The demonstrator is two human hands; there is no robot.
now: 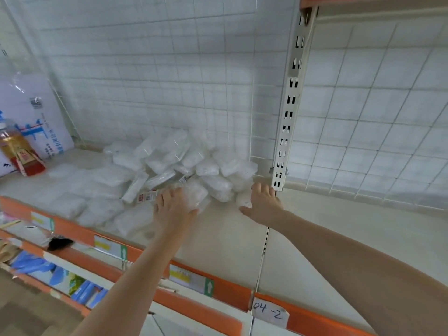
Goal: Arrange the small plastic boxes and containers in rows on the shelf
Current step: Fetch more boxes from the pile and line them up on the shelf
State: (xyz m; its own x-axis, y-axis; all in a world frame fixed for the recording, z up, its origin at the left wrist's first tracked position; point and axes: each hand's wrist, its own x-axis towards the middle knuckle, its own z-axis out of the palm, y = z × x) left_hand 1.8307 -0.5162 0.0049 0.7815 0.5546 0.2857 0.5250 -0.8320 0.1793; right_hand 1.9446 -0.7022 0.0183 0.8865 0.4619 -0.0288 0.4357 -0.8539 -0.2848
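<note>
Head view, blurred by motion, so the heap of clear plastic boxes in the middle of the frame reads mostly as pale, glossy lumps; single lids and edges are hard to separate, and the ones toward the lower left smear into the shelf. The heap lies on that flat cream board, against the white wire grid at the back.

Near the frame's centre the left hand lies on top of one clear box at the front of the heap, fingers spread over it; whether they clasp it I cannot tell, since the fingertips are lost in blur. To its right, the right hand rests with curved fingers over a small white box at the heap's right edge, thumb stretched along the board; most of that box is hidden under the palm.

A slotted metal post rises just behind the right hand. Orange strips edge the shelf front, one carrying a paper tag marked "04-2". At the left edge stand an amber bottle, partly cut off, and a white printed bag.
</note>
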